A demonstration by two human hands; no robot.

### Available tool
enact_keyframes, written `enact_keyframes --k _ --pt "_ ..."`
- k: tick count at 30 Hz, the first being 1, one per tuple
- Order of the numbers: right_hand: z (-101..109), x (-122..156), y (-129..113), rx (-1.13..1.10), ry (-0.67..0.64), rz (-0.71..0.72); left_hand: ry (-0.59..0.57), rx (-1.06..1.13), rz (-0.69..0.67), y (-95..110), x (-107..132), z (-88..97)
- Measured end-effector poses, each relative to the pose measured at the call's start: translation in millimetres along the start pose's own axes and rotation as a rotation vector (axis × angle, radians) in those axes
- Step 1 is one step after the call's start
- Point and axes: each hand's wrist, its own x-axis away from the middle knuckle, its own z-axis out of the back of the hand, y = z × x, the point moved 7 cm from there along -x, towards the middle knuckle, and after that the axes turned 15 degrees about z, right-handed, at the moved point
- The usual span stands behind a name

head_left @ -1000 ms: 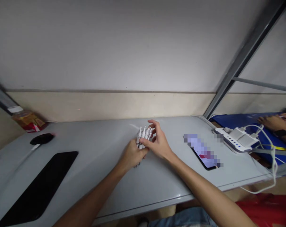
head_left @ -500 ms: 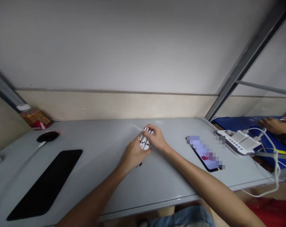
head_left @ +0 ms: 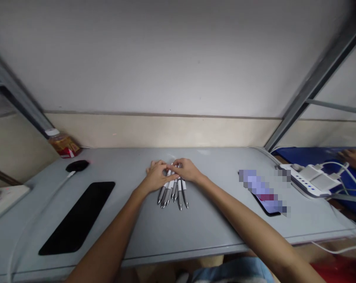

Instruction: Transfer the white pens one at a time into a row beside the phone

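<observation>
Several white and grey pens (head_left: pixel 173 193) lie side by side on the grey table (head_left: pixel 201 224), tips pointing toward me. My left hand (head_left: pixel 155 177) rests curled over their upper ends from the left, fingers pinched on them. My right hand (head_left: pixel 186 170) covers the same ends from the right, fingers bent and touching the left hand. The pens' tops are hidden under both hands.
A black pad (head_left: pixel 79 214) lies at the left, with a black puck on a white cable (head_left: pixel 77 166) and a bottle (head_left: pixel 63 143) behind it. A phone (head_left: pixel 265 194) lies at the right. Beyond it sit a power strip (head_left: pixel 310 181) and another person's hand (head_left: pixel 355 158).
The bundle of pens, held upright in both hands before, now lies flat on the table with the tips toward me. The view has shifted to the left.
</observation>
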Motion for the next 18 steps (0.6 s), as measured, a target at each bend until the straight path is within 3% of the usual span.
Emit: enact_keyframes --k 6,18 --pt "9.0 1.5 3.4 0.207 0.064 -0.013 0.054 -0.09 0.067 -10.3 -6.2 -6.3" --pt "30.8 29.0 -1.5 0.179 -0.029 -0.051 0.054 -0.056 0.131 -21.0 -13.3 -6.5"
